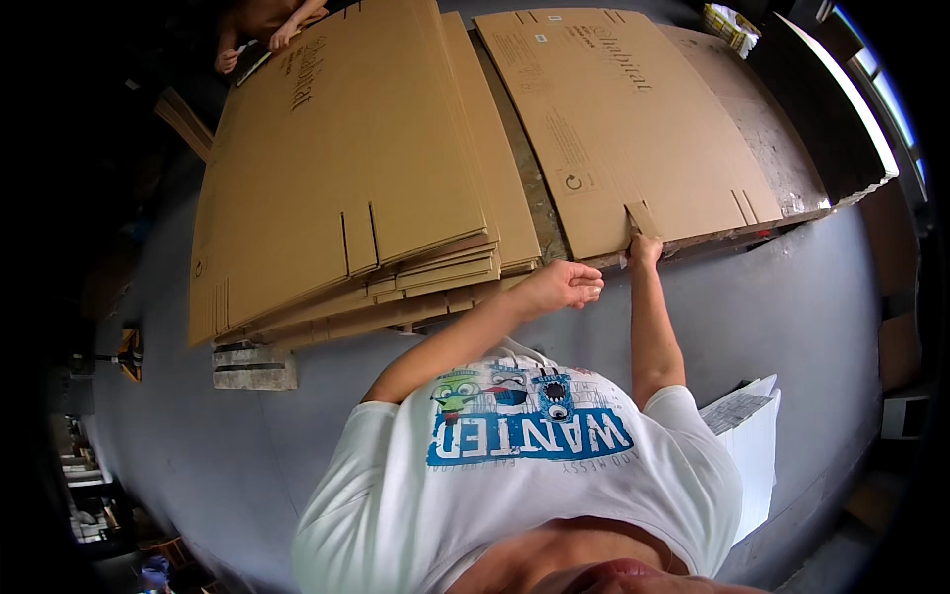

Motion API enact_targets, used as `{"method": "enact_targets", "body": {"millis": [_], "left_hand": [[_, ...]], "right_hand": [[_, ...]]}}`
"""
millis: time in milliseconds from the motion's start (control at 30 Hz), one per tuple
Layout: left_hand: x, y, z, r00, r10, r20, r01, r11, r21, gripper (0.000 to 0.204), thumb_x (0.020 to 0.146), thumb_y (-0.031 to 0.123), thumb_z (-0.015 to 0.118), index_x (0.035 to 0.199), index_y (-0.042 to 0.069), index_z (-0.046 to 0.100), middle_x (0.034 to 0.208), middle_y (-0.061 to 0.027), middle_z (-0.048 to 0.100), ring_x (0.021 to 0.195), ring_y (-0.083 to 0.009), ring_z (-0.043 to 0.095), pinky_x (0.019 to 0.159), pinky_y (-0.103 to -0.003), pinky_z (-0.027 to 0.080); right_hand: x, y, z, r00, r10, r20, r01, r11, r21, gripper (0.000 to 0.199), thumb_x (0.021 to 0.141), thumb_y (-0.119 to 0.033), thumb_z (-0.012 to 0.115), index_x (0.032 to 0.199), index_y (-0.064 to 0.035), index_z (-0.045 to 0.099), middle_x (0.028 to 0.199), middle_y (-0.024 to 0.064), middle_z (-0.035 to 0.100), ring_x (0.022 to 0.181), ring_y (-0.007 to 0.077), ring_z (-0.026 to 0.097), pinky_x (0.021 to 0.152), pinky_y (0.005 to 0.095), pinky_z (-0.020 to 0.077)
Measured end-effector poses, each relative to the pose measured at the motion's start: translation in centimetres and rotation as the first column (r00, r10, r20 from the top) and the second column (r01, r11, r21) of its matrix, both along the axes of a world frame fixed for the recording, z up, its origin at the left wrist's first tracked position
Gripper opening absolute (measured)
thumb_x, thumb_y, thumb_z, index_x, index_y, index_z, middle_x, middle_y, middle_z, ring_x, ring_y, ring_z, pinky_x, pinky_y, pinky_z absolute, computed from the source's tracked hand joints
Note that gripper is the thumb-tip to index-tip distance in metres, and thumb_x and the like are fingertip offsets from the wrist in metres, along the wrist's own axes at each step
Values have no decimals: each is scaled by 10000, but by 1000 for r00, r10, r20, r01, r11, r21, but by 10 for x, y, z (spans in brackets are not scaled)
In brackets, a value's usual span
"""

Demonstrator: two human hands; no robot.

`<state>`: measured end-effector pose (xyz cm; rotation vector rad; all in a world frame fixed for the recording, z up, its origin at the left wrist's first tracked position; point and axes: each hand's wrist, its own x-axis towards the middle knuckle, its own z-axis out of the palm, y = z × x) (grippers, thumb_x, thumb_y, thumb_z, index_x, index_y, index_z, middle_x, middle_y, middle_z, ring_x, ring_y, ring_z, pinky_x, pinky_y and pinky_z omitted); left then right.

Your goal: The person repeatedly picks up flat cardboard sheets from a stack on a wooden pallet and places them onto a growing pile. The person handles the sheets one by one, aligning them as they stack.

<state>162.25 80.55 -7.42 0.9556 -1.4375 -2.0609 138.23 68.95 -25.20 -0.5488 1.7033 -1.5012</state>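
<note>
Brown cardboard, so our flat sheet (621, 129) on the desk (782, 144) is probably light, stiffish, a bit bendy mid-span; we'd lift by opposite edges. Our right hand (646, 248) grips a small strip (641, 217) at the near edge; our left hand (566, 287) hangs loosely uncurled, seemingly empty.

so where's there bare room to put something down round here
The middles of the left cardboard stack and right cardboard sheet lie bare on top. Grey floor shows free between the right sheet and the white bundle. It's crowded at the right sheet's near edge, where the right hand holds a brown piece, with the left hand close by.
</note>
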Motion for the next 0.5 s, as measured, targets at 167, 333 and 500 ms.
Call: {"method": "enact_targets", "body": {"millis": [167, 333, 500], "left_hand": [[123, 69, 109, 975, 108, -195, -126, 988, -84, 424, 917, 125, 508, 1289, -47, 399, 1205, -189, 539, 1088, -269, 560, 902, -325, 474], [263, 80, 158, 818, 547, -178, -571, 738, -358, 379, 930, 133, 486, 1262, -40, 429, 1160, -186, 562, 1015, -259, 596, 861, -332, 494], [482, 128, 139, 55, 998, 30, -603, 57, -796, 352, 913, 173, 524, 1190, -42, 495, 1100, -138, 597, 943, -195, 614, 818, -293, 491]], "right_hand": [[24, -12, 48, 977, 196, -89, -178, 968, 177, 183, 768, -81, 642, 919, 19, 611, 760, 99, 606, 554, 209, 593, 399, 331, 527], [-49, -12, 21, 964, 243, -105, -215, 949, 229, 179, 790, -150, 635, 703, -13, 559, 559, 69, 535, 386, 164, 491, 326, 324, 450], [25, 28, 115, 565, 604, -562, -174, 753, 635, 500, 852, -462, 566, 769, 32, 581, 540, 113, 575, 397, 216, 559, 347, 333, 453]]}}
